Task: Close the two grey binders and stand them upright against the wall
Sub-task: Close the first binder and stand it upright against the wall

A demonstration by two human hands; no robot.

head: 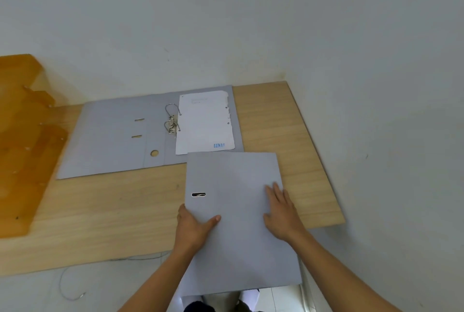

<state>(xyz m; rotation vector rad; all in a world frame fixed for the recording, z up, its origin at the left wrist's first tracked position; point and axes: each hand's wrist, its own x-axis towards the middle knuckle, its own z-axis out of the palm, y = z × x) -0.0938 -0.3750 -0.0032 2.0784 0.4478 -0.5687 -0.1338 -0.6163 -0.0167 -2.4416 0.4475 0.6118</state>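
Note:
A closed grey binder (233, 181) lies flat at the near edge of the wooden table (113, 211), its near end overhanging the edge. My left hand (193, 228) grips its left spine edge, thumb on the cover. My right hand (281, 213) rests flat on the cover, fingers spread. Behind it an open grey binder (113, 135) lies flat against the wall (226, 22), metal rings (172, 118) up, with a white sheet (204, 123) on its right half.
An orange translucent tray stack (22, 135) stands at the table's left end. A second wall (389, 110) runs along the table's right edge. A thin wire (72, 296) lies on the floor below the near edge.

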